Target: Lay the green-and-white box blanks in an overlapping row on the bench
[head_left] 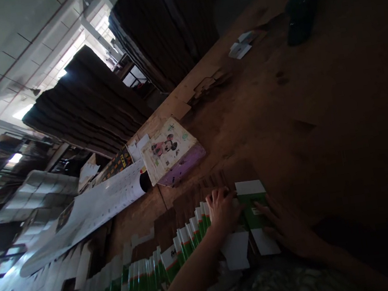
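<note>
My left hand point(222, 210) curls over the near end of a long row of flat green-and-white cartons point(189, 236). Its fingers are bent, and their tips are partly lost in the dimness. Just to its right lies a single flat green-and-white carton point(252, 207) with white end flaps. My right hand point(283, 222) rests along that carton's right side, fingers stretched and apart, tips touching it. Below my left hand a white flap point(237, 251) sticks out towards me. The cartons overlap one another and run away to the lower left.
A box with a cartoon mouse point(170, 146) stands on the brown table point(249, 122) beyond the row. Left of it lies a large rolled white sheet point(98, 213). Carton scraps point(240, 47) and a dark object point(304, 7) lie farther off. Tall stacks of sheets point(85, 103) rise behind the table.
</note>
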Action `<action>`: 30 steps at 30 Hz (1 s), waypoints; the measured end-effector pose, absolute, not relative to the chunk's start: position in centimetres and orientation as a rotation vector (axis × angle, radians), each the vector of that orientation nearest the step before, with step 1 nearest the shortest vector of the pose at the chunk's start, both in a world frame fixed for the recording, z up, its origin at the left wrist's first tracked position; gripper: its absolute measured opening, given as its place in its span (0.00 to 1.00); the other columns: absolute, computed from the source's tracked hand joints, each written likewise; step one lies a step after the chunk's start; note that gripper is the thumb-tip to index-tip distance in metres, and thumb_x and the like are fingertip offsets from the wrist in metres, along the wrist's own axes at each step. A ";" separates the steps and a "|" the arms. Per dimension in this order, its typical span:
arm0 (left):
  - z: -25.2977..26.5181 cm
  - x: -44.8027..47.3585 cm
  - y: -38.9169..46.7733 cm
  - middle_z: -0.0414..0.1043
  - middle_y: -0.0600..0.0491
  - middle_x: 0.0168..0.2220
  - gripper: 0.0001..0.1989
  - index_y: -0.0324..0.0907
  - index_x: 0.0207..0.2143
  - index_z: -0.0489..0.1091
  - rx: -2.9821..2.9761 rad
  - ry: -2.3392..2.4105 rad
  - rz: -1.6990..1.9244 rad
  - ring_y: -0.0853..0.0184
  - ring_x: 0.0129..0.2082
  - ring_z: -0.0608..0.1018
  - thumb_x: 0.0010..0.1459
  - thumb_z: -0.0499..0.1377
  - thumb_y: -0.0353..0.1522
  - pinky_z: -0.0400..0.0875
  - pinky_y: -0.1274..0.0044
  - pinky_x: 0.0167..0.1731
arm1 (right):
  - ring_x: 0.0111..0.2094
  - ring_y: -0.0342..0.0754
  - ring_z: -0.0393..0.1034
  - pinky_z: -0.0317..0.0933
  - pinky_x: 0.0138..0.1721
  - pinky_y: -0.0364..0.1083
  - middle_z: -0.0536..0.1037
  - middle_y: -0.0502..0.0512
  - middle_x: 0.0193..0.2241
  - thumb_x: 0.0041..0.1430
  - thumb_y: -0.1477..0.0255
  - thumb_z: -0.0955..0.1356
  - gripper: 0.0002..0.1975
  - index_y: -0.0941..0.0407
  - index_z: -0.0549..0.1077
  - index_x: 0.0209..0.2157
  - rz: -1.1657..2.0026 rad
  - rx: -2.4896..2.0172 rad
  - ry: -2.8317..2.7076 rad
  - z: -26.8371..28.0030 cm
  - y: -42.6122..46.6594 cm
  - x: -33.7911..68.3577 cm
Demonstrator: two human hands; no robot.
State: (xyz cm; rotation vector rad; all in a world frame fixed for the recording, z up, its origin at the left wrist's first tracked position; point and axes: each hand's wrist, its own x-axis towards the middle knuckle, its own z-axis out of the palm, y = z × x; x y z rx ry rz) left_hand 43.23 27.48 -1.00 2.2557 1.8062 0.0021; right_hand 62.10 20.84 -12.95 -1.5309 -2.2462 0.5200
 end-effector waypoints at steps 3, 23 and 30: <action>-1.1 42.6 27.3 0.66 0.54 0.53 0.18 0.55 0.47 0.71 2.293 1.722 -0.027 0.57 0.53 0.63 0.53 0.63 0.41 0.54 0.62 0.52 | 0.65 0.60 0.47 0.49 0.59 0.63 0.52 0.60 0.66 0.63 0.53 0.57 0.31 0.48 0.53 0.65 0.493 -1.520 -2.265 -13.7 20.5 62.1; -2.2 39.8 28.6 0.74 0.51 0.42 0.14 0.43 0.43 0.73 2.001 1.985 0.511 0.63 0.46 0.72 0.53 0.61 0.27 0.65 0.71 0.49 | 0.62 0.59 0.54 0.51 0.59 0.63 0.57 0.63 0.64 0.61 0.52 0.59 0.31 0.49 0.58 0.63 0.475 -1.537 -2.267 -12.0 20.5 61.6; -1.1 40.6 27.5 0.73 0.53 0.45 0.08 0.48 0.38 0.74 2.163 1.939 0.275 0.61 0.49 0.69 0.53 0.62 0.32 0.60 0.68 0.51 | 0.62 0.60 0.54 0.55 0.57 0.62 0.59 0.63 0.63 0.63 0.52 0.57 0.30 0.50 0.61 0.61 0.488 -1.515 -2.134 -13.4 19.8 61.6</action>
